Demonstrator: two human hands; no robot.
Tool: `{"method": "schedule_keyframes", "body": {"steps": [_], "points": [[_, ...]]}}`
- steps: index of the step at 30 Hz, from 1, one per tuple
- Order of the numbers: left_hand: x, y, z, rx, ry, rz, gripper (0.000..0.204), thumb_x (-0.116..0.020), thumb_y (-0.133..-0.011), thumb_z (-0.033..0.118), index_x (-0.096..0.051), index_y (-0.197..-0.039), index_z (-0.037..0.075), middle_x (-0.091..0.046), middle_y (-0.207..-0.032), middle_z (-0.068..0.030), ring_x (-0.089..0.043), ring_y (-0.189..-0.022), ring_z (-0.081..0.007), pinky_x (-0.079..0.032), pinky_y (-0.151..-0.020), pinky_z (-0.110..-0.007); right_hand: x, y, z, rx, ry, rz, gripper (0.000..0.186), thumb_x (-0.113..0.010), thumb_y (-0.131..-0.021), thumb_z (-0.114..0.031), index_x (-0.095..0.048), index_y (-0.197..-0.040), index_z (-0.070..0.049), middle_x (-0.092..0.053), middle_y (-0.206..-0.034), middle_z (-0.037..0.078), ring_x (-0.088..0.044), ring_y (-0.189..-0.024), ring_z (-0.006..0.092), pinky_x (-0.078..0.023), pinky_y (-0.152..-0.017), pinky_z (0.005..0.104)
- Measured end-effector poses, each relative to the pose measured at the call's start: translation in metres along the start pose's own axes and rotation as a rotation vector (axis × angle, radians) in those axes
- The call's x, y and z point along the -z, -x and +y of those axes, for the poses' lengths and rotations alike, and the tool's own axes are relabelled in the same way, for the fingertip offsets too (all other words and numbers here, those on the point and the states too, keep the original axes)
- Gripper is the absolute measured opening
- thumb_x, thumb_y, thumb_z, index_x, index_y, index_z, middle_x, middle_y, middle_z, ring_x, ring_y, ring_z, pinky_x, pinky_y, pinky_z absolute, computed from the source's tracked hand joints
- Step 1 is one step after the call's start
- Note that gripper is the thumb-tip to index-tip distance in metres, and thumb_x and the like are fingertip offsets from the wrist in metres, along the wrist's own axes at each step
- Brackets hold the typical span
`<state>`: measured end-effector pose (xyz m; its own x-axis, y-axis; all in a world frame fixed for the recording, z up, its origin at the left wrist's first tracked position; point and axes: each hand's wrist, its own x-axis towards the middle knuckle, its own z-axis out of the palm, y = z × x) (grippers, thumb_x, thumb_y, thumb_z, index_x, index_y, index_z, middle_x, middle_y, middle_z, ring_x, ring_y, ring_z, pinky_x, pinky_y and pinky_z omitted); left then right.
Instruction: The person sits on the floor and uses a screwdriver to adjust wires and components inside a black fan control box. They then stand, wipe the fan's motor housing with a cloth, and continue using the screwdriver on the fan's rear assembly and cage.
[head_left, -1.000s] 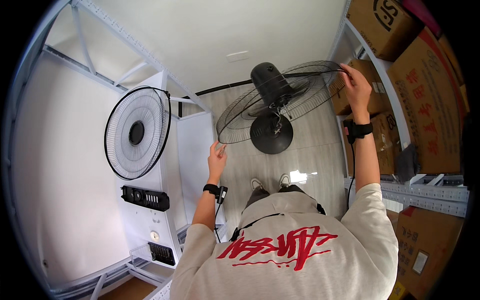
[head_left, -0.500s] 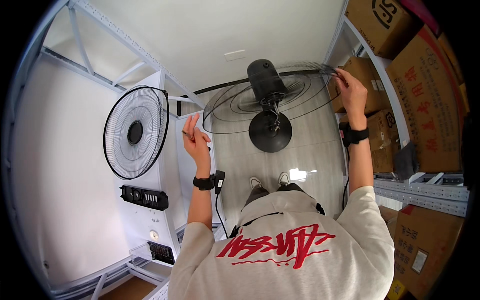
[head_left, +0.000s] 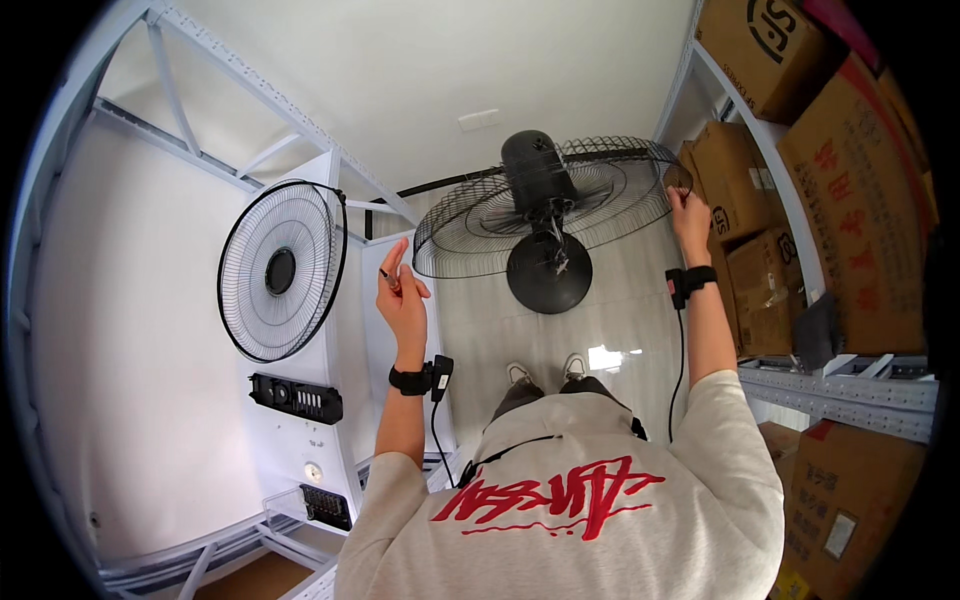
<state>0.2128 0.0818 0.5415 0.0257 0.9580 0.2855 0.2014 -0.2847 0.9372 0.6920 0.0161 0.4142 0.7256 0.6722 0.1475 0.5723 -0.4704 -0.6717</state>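
Observation:
A black fan [head_left: 540,170] stands on its round base [head_left: 550,274] on the floor ahead of me. Its wide wire grille [head_left: 460,240] sits around the motor, tilted up at the right. My right hand [head_left: 690,220] is closed on the right rim of that grille, with the fingertips partly hidden behind its wires. Just off the grille's left edge is my left hand [head_left: 403,305], with the index finger raised. A small thin silver and dark piece [head_left: 388,278] shows between its fingers, too small to name. Both wrists wear black straps with cabled modules.
Another round fan grille [head_left: 245,235] leans on the white bench at left. Near it lie a black control panel [head_left: 296,398] and a black slotted part [head_left: 326,506]. Cardboard boxes [head_left: 850,200] fill the metal shelving at right. A grey cloth [head_left: 818,330] hangs there.
The grille's right side has come down and nearer, along with my right hand. Its blurred wires now look sharp. My left hand has shifted slightly right and nearer.

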Motion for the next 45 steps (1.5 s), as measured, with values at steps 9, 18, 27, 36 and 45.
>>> {"method": "schedule_keyframes", "body": {"steps": [9, 18, 27, 36, 45], "points": [[-0.002, 0.008, 0.0, -0.041, 0.065, 0.171, 0.04, -0.044, -0.101, 0.004, -0.04, -0.141, 0.002, -0.049, -0.146, -0.0128, -0.048, -0.055, -0.0042, -0.037, -0.049, -0.018, 0.117, 0.045, -0.145, 0.633, -0.047, 0.267, 0.043, -0.078, -0.083, -0.025, -0.065, -0.119, -0.006, -0.067, -0.116, 0.013, -0.062, -0.107, 0.0345, -0.049, -0.092, 0.0414], [-0.006, 0.002, 0.007, -0.02, 0.038, 0.047, 0.038, -0.05, -0.1, 0.004, -0.052, -0.138, 0.003, -0.062, -0.129, -0.0027, -0.045, -0.057, -0.0016, -0.038, -0.053, -0.019, 0.031, 0.069, -0.057, 0.231, -0.093, 0.237, 0.044, -0.072, -0.089, -0.021, -0.056, -0.125, -0.001, -0.062, -0.122, 0.017, -0.06, -0.11, 0.031, -0.05, -0.09, 0.0377], [-0.012, -0.005, 0.002, 0.006, -0.021, -0.092, 0.035, -0.056, -0.099, 0.006, -0.058, -0.133, 0.005, -0.063, -0.131, -0.0041, -0.046, -0.056, -0.0019, -0.04, -0.052, -0.018, -0.098, 0.103, -0.11, -0.445, -0.956, -0.825, 0.069, -0.047, -0.097, -0.064, -0.06, -0.12, 0.0, -0.068, -0.103, 0.01, -0.065, -0.095, 0.0187, -0.052, -0.083, 0.0306], [-0.011, -0.002, -0.001, 0.015, 0.004, -0.097, 0.032, -0.055, -0.1, 0.006, -0.057, -0.132, 0.004, -0.062, -0.133, -0.0048, -0.047, -0.055, -0.002, -0.04, -0.05, -0.018, -0.106, 0.099, -0.129, -0.624, -1.379, -0.943, 0.074, -0.045, -0.097, -0.064, -0.054, -0.125, 0.003, -0.069, -0.109, 0.017, -0.069, -0.099, 0.0225, -0.057, -0.086, 0.0327], [-0.013, -0.001, -0.005, 0.021, -0.021, -0.074, 0.031, -0.053, -0.101, 0.008, -0.056, -0.131, 0.002, -0.064, -0.128, -0.0037, -0.045, -0.053, -0.0023, -0.037, -0.049, -0.019, -0.107, 0.105, -0.139, -0.603, -1.373, -0.725, 0.055, -0.059, -0.099, -0.043, -0.057, -0.116, 0.009, -0.069, -0.103, 0.016, -0.07, -0.094, 0.0211, -0.058, -0.082, 0.0278]]}}
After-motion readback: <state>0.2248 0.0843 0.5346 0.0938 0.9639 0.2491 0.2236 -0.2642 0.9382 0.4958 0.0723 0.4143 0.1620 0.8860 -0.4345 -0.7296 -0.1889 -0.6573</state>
